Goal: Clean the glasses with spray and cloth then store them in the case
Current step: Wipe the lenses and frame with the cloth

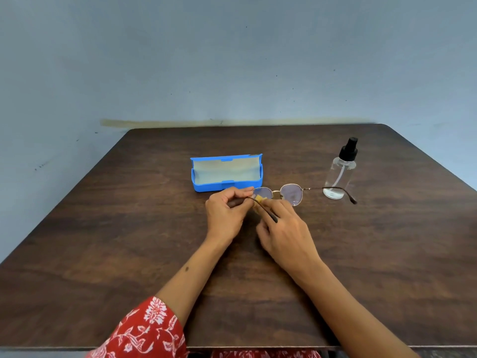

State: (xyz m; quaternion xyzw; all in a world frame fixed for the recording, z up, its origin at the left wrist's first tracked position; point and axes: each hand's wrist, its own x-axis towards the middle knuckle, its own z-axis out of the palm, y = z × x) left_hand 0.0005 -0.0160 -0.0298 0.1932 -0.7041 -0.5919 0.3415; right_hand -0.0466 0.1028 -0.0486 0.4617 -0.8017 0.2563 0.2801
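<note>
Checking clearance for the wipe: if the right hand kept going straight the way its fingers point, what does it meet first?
The right hand points up-left, away from the person. First in line is the yellow cloth against the glasses, which it already pinches. Beyond them probably the open blue case; depth is unclear.

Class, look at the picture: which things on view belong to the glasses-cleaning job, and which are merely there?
Part of the job:
glasses, held by the left hand
yellow cloth, in the grip of the right hand
spray bottle
open blue case

Merely there:
wooden table
blue wall
</note>
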